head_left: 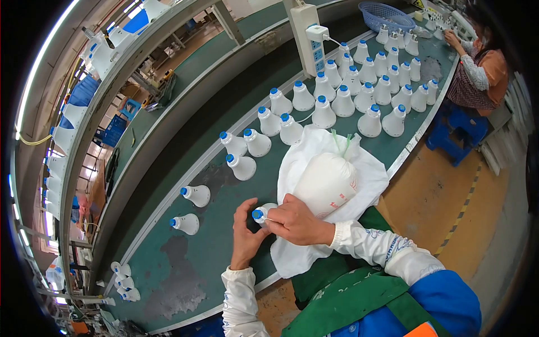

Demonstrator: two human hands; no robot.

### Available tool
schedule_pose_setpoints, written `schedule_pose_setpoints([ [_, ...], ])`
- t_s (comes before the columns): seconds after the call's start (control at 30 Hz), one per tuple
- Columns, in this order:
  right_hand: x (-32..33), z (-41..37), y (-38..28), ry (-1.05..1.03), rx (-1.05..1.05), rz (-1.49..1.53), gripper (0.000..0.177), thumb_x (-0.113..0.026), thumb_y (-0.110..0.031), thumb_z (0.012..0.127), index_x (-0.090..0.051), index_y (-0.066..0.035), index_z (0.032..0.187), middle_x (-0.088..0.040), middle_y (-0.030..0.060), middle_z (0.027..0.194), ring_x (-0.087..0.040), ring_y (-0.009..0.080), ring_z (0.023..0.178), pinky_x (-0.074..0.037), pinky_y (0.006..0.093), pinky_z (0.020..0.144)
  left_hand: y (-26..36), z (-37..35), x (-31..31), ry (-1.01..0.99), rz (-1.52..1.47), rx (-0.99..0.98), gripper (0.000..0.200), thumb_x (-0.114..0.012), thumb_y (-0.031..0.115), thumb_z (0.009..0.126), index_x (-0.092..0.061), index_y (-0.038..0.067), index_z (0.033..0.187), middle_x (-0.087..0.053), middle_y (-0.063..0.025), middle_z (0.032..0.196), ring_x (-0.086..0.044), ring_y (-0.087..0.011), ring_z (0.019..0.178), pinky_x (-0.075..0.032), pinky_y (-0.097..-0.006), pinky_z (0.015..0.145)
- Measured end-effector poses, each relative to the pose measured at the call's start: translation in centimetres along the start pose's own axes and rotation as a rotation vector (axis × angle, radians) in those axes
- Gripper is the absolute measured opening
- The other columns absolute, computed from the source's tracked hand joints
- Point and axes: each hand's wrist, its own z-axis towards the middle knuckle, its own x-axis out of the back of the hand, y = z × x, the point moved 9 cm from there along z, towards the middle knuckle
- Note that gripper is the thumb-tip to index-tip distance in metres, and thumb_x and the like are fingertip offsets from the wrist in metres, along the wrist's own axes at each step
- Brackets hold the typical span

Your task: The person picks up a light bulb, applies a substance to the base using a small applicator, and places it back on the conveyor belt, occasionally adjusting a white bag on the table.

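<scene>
A white bulb housing with a blue cap stands upright between my hands, over the green bench. My left hand curves round its left side, thumb and fingers apart; whether it touches the housing is unclear. My right hand is closed at the cap's right side, pinching something small and thin that I cannot make out. Just beyond my right hand, a full white plastic bag rests on a white cloth. Similar blue-capped housings stand beyond my hands.
Many more housings stand in rows along the green bench. A power strip is on a post. A blue basket stands at the far end, near a seated person. Small white parts lie lower left.
</scene>
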Motion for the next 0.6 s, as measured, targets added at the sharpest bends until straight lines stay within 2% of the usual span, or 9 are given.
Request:
schedule_pose_setpoints([
  [0.03, 0.0, 0.0, 0.0, 0.001, -0.001, 0.001, 0.018, -0.058, -0.012, 0.082, -0.049, -0.007, 0.068, -0.049, 0.0062, 0.054, -0.045, 0.0262, 0.050, -0.033, 0.0364, 0.061, -0.3, -0.1, 0.1, 0.037, -0.033, 0.042, 0.047, -0.074, 0.007, 0.070, -0.055, 0.003, 0.113, -0.054, -0.0044, 0.113, -0.050, -0.0161, 0.107, -0.039, -0.0285, 0.094],
  [0.13, 0.0, 0.0, 0.0, 0.000, 0.000, 0.000, 0.017, -0.058, -0.012, 0.082, -0.049, -0.007, 0.068, -0.049, 0.0064, 0.054, -0.045, 0.0265, 0.050, -0.034, 0.0365, 0.061, -2.4, -0.2, 0.2, -0.005, -0.076, 0.100, 0.050, -0.076, 0.008, 0.069, -0.055, 0.003, 0.114, -0.052, -0.0051, 0.115, -0.049, -0.0170, 0.109, -0.037, -0.0291, 0.095],
  [0.17, 0.0, 0.0, 0.0, 0.000, -0.002, 0.005, 0.017, -0.058, -0.012, 0.082, -0.049, -0.007, 0.068, -0.049, 0.0066, 0.054, -0.045, 0.0266, 0.050, -0.034, 0.0365, 0.061, -2.4, -0.1, 0.3, -0.006, -0.077, 0.098, 0.050, -0.076, 0.008, 0.069, -0.055, 0.003, 0.114, -0.052, -0.0051, 0.115, -0.049, -0.0170, 0.109, -0.037, -0.0291, 0.095],
  [0.23, 0.1, 0.1, 0.0, 0.002, -0.003, 0.009, 0.017, -0.058, -0.012, 0.081, -0.049, -0.007, 0.068, -0.050, 0.0067, 0.054, -0.045, 0.0267, 0.050, -0.034, 0.0365, 0.061, -1.2, 0.1, 0.3, -0.038, 0.007, -0.008, 0.053, -0.076, 0.004, 0.065, -0.056, 0.005, 0.114, -0.055, -0.0087, 0.116, -0.051, -0.0244, 0.109, -0.039, -0.0340, 0.096],
  [0.33, 0.0, 0.1, 0.1, 0.003, -0.009, 0.002, 0.018, -0.058, -0.011, 0.081, -0.049, -0.007, 0.067, -0.050, 0.0069, 0.054, -0.045, 0.0266, 0.050, -0.034, 0.0367, 0.061, -0.9, 0.0, 0.0, -0.001, -0.092, 0.088, 0.053, -0.076, 0.005, 0.064, -0.056, 0.006, 0.114, -0.055, -0.0088, 0.117, -0.049, -0.0239, 0.111, -0.038, -0.0342, 0.097],
  [0.43, 0.0, 0.0, 0.3, 0.012, -0.013, 0.011, 0.018, -0.058, -0.011, 0.081, -0.048, -0.007, 0.067, -0.050, 0.0070, 0.054, -0.045, 0.0271, 0.050, -0.034, 0.0368, 0.061, -2.4, 0.1, -0.1, -0.039, -0.140, 0.080, 0.056, -0.077, 0.006, 0.064, -0.054, 0.006, 0.116, -0.053, -0.0081, 0.120, -0.047, -0.0233, 0.115, -0.037, -0.0343, 0.099],
  [0.53, 0.0, 0.0, 0.3, 0.006, -0.013, 0.012, 0.018, -0.058, -0.011, 0.081, -0.048, -0.007, 0.066, -0.050, 0.0072, 0.055, -0.045, 0.0275, 0.050, -0.034, 0.0368, 0.061, -1.5, 0.5, -0.1, -0.119, -0.051, 0.026, 0.057, -0.078, 0.007, 0.064, -0.053, 0.005, 0.115, -0.052, -0.0078, 0.121, -0.046, -0.0223, 0.117, -0.035, -0.0345, 0.100],
  [0.6, 0.2, 0.1, 0.1, 0.032, -0.003, 0.008, 0.018, -0.058, -0.011, 0.081, -0.048, -0.008, 0.066, -0.050, 0.0070, 0.055, -0.045, 0.0276, 0.051, -0.034, 0.0369, 0.061, -0.8, 0.6, -0.3, -0.093, -0.097, 0.030, 0.055, -0.077, 0.007, 0.065, -0.054, 0.006, 0.115, -0.051, -0.0081, 0.122, -0.046, -0.0227, 0.117, -0.035, -0.0346, 0.100],
])
